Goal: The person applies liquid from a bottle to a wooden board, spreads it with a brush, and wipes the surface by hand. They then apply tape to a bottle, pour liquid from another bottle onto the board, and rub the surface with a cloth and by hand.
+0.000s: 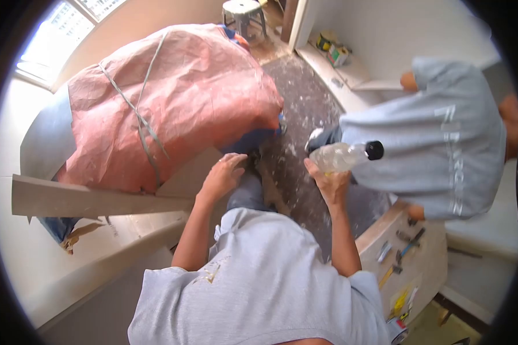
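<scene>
A clear plastic bottle with a black cap is gripped in my right hand, its cap end tilted to the right. Whatever is inside looks pale. My left hand is held out in front of me with its fingers apart and nothing in it. Close to that hand lies a large bundle wrapped in pink sheeting and tied with a grey-green cord.
A co-worker in a grey shirt bends forward at my right. Several hand tools lie on a wooden board. A stool stands far back on the stained dark floor. A plank crosses at left.
</scene>
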A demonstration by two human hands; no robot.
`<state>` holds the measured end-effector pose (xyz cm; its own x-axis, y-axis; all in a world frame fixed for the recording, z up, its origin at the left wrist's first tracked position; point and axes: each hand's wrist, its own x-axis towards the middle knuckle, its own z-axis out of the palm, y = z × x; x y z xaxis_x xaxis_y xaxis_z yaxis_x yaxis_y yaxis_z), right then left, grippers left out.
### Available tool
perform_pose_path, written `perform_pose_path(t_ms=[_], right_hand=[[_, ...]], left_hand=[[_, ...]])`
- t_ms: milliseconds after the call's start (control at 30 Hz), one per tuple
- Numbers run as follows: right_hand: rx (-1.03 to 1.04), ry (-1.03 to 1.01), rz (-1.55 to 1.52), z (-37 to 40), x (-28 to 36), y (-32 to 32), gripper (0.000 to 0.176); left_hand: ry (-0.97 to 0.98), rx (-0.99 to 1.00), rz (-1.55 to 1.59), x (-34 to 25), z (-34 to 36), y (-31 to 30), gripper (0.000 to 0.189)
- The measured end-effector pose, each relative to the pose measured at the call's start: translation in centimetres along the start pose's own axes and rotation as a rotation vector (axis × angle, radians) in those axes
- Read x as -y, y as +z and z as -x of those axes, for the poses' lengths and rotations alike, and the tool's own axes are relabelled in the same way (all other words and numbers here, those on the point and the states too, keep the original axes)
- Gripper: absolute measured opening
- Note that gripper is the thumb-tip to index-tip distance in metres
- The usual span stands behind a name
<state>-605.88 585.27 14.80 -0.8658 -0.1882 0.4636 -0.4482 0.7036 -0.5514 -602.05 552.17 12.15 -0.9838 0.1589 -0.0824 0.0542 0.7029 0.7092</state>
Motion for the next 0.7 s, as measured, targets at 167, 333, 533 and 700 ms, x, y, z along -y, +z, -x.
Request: perform_pose_path(t_ms=[167, 333, 533, 700], right_hand=[[-0.035, 0.328, -0.323, -13.2, 0.8, -0.6, 0.024], [-0.151, 0.448, -0.561, -27.8, -1.0, -0.5, 0.031], [-0.321, 0.382, -0.491, -43.7, -1.5, 0.8, 0.032], [-0.241, 0.438, -0.415, -53.0, -1.6, 0.0, 0.057]], left_hand=[[0.073, -0.068, 0.005, 5.9, -10.2, 1.0, 0.044], [-0.041, -0.093, 0.069, 10.5, -16.1, -1.6, 0.049], [-0.231, -0.047, 0.204, 17.1, -18.9, -3.9, 0.046], [-0.279, 0.058, 0.205, 19.7, -21.0, -4.6, 0.048]])
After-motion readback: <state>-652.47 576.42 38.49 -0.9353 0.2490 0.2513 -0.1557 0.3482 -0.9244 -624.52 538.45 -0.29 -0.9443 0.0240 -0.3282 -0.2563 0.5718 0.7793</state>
